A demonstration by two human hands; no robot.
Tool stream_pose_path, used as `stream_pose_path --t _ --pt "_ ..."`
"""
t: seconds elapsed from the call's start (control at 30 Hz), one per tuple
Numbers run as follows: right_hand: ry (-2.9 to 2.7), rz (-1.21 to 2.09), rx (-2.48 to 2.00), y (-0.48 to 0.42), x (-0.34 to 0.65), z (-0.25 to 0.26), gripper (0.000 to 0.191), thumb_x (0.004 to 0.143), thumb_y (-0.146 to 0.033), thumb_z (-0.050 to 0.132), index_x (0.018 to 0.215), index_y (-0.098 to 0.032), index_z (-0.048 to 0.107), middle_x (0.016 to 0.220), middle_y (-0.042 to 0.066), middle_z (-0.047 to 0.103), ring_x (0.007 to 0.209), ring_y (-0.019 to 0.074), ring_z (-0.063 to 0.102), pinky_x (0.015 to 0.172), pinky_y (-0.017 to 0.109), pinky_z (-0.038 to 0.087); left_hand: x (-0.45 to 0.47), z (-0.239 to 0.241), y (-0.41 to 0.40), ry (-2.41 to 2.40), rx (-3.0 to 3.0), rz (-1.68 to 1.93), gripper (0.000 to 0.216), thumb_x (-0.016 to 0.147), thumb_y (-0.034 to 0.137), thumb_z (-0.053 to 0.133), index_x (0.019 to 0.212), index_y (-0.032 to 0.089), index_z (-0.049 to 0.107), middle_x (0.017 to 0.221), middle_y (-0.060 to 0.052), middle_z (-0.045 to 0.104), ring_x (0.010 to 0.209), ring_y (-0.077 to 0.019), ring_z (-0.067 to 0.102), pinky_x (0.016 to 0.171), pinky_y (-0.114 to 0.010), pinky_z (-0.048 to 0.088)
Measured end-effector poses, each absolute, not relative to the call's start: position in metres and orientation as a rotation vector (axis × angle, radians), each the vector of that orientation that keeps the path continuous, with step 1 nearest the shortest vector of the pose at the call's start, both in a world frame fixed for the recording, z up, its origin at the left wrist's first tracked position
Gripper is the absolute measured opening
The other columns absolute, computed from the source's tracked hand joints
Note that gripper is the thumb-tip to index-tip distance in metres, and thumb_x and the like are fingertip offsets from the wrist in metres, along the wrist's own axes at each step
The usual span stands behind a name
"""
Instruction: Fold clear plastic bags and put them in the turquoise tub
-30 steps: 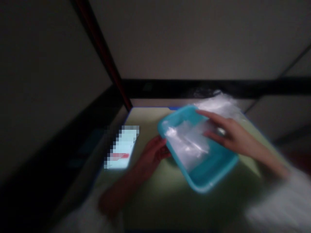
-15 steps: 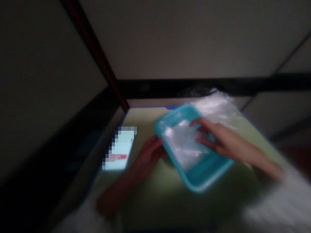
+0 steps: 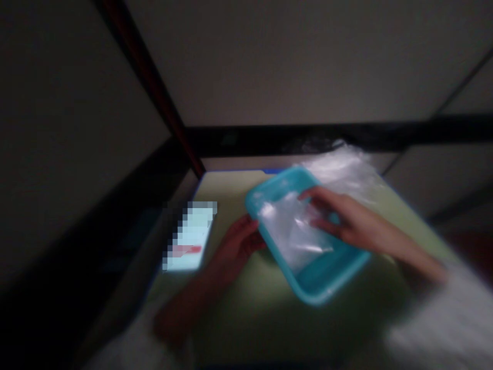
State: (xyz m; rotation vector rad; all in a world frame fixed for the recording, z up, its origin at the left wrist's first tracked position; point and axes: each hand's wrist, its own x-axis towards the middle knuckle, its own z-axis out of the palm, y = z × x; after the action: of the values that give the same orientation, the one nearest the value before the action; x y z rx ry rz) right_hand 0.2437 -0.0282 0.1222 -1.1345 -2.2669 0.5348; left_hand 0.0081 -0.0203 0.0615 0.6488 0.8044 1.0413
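A turquoise plastic tray (image 3: 327,280) lies tilted on a pale green table (image 3: 246,308). Inside it lies a clear plastic bag (image 3: 292,231). My right hand (image 3: 339,218) reaches into the tray, fingers closed on the bag's far end. My left hand (image 3: 236,246) grips the tray's near left rim. The picture is dim and blurred.
A pile of clear plastic bags (image 3: 342,167) lies at the back right of the table. A lit, pixelated phone screen (image 3: 188,236) lies at the left edge. A black frame rail (image 3: 308,136) and a dark red post (image 3: 154,87) border the table.
My right hand moved left, deeper into the tray, and closed on the bag. The tray shifted slightly left. My left hand stayed on the rim.
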Motion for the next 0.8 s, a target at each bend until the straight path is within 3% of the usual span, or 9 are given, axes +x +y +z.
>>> stream_pose_path --t 0.2,0.43,0.63,0.8 --pt "-2.234 0.55 -1.079 -0.027 0.241 0.127 0.02 0.079 -0.017 0.059 0.099 -0.019 0.063 0.074 0.0 0.068 0.066 0.0157 0.063 0.062 0.026 0.048 0.007 0.063 -0.021 0.804 0.66 1.033 0.027 0.061 0.024 0.081 0.082 0.014 0.067 0.075 0.0 0.069 0.063 -0.013 0.064 0.058 -0.022 0.053" --pt "-2.232 0.557 -1.139 -0.032 0.242 0.136 0.01 0.078 -0.021 0.061 0.075 -0.018 0.071 0.089 0.005 0.074 0.058 0.0151 0.065 0.047 0.024 0.045 0.007 0.062 -0.021 0.795 0.647 1.035 0.024 0.062 0.023 0.08 0.081 0.014 0.067 0.074 0.0 0.069 0.062 -0.0127 0.064 0.057 -0.022 0.054" --pt "-2.221 0.668 -1.052 -0.034 0.242 0.143 0.017 0.08 -0.021 0.06 0.092 -0.017 0.07 0.075 0.004 0.074 0.063 0.017 0.068 0.056 0.024 0.051 0.006 0.061 -0.02 0.808 0.663 1.024 0.023 0.066 0.023 0.078 0.084 0.014 0.067 0.076 -0.001 0.068 0.064 -0.0129 0.065 0.058 -0.022 0.053" --pt "-2.261 0.726 -1.001 -0.034 0.25 0.148 0.039 0.08 -0.01 0.048 0.117 -0.019 0.055 0.085 0.002 0.073 0.072 0.0175 0.068 0.065 0.027 0.051 0.005 0.062 -0.021 0.806 0.659 1.016 0.026 0.064 0.024 0.079 0.085 0.015 0.067 0.078 -0.001 0.069 0.065 -0.0134 0.065 0.06 -0.023 0.054"
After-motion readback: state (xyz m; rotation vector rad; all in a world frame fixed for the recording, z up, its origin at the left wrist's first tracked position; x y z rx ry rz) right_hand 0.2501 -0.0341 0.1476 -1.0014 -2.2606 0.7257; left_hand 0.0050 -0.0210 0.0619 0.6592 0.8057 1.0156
